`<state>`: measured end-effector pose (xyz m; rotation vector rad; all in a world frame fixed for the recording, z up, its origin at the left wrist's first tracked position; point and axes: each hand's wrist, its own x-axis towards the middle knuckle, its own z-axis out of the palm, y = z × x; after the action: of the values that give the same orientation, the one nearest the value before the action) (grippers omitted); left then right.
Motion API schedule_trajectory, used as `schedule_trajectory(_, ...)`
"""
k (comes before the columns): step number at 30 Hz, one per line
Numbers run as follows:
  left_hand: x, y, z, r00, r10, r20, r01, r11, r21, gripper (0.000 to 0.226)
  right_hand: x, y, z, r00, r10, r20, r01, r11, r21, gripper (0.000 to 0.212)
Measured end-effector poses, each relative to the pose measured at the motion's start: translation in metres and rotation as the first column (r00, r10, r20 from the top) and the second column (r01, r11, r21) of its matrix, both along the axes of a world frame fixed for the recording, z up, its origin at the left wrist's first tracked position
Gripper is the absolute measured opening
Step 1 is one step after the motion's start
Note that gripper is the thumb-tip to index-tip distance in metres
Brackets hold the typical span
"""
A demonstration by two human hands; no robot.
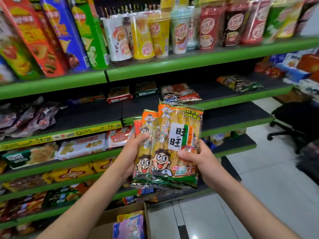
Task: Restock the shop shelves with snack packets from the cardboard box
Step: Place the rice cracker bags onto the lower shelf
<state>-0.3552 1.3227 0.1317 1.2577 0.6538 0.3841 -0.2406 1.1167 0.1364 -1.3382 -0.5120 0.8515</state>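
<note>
Cardboard, plain brown, marks the open box (110,219) at the bottom of the view, with a purple and yellow snack packet (129,225) still inside; above it both hands hold a fanned bundle of rice cracker packets (170,147) upright in front of the shelving; the left hand (133,152) wraps the bundle's left edge with the thumb across the front; the right hand (198,157) grips the right edge, fingers curled over the front packet's face. Glossy film looks slippery and the crackers inside are probably light and brittle, so a hold low on the side edges, squeezing gently, seems wise; the packets may slide against each other. Beyond lies a dark, partly bare shelf (233,116) with green edging; further up stand drink cups (179,31) and crisp tubes (62,35).
</note>
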Motion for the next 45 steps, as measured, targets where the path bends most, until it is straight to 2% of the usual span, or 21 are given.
schedule_trajectory(4,0.031,-0.001,-0.007,0.999,-0.034,0.025,0.035,0.998,-0.043,0.075,0.022,0.002,-0.003,0.999,-0.044,-0.005,0.043,0.998,-0.046,0.064)
schedule_trajectory(8,0.067,0.005,-0.008,0.997,-0.074,0.036,0.07,0.993,0.095,0.089,0.049,0.011,0.002,0.994,-0.093,0.052,0.097,0.992,-0.086,0.069)
schedule_trajectory(10,0.084,0.007,-0.009,0.993,-0.113,0.029,0.111,0.992,0.062,0.098,0.061,0.015,0.005,0.991,-0.106,0.085,0.114,0.989,-0.098,0.066)
schedule_trajectory(11,0.093,0.007,-0.008,0.993,-0.116,0.034,0.114,0.992,0.056,0.091,0.067,0.017,0.006,0.989,-0.112,0.1,0.122,0.987,-0.101,0.063)
schedule_trajectory(13,0.111,0.007,-0.008,0.989,-0.14,0.048,0.137,0.988,0.069,0.06,0.077,0.019,0.006,0.98,-0.128,0.153,0.146,0.983,-0.112,0.055)
schedule_trajectory(14,0.12,0.007,-0.009,0.986,-0.151,0.065,0.149,0.988,0.041,0.056,0.081,0.019,0.006,0.973,-0.135,0.188,0.158,0.98,-0.118,0.05)
schedule_trajectory(17,0.145,-0.002,-0.009,0.983,-0.16,0.087,0.164,0.985,-0.045,0.083,0.093,0.019,0.01,0.949,-0.15,0.276,0.197,0.969,-0.149,0.034)
schedule_trajectory(19,0.158,-0.009,-0.012,0.988,-0.138,0.075,0.139,0.99,-0.012,0.086,0.105,0.019,0.011,0.945,-0.186,0.27,0.236,0.958,-0.165,0.024)
schedule_trajectory(21,0.169,-0.015,-0.013,0.991,-0.13,0.045,0.129,0.991,0.015,0.075,0.117,0.017,0.01,0.937,-0.236,0.259,0.286,0.942,-0.174,0.029)
schedule_trajectory(23,0.182,-0.02,-0.016,0.988,-0.152,0.025,0.153,0.988,-0.033,0.071,0.129,0.012,0.009,0.93,-0.259,0.263,0.312,0.932,-0.185,0.055)
schedule_trajectory(25,0.196,-0.025,-0.016,0.987,-0.159,-0.006,0.158,0.986,-0.053,0.075,0.142,0.005,0.007,0.939,-0.241,0.243,0.289,0.939,-0.187,0.07)
schedule_trajectory(27,0.208,-0.033,-0.011,0.988,-0.145,-0.045,0.144,0.989,-0.036,0.092,0.16,-0.001,0.005,0.949,-0.223,0.222,0.265,0.947,-0.18,0.073)
schedule_trajectory(30,0.232,-0.046,-0.005,0.992,-0.108,-0.057,0.111,0.992,0.053,0.096,0.195,-0.013,0.002,0.965,-0.206,0.162,0.229,0.964,-0.138,0.063)
schedule_trajectory(34,0.27,-0.068,-0.003,0.999,-0.006,-0.033,0.009,0.998,0.065,0.078,0.242,-0.04,0.005,0.973,-0.119,0.198,0.138,0.987,-0.085,0.051)
schedule_trajectory(39,0.311,-0.106,0.004,0.993,0.094,-0.077,-0.083,0.986,0.142,0.102,0.296,-0.08,0.013,0.976,0.007,0.216,0.008,0.997,-0.072,0.046)
schedule_trajectory(42,0.332,-0.128,0.003,0.99,0.122,-0.067,-0.112,0.983,0.144,0.091,0.322,-0.102,0.016,0.975,0.062,0.213,-0.044,0.995,-0.087,0.043)
schedule_trajectory(45,0.348,-0.148,0.003,0.984,0.154,-0.086,-0.135,0.971,0.199,0.067,0.342,-0.12,0.014,0.976,0.106,0.189,-0.088,0.991,-0.101,0.04)
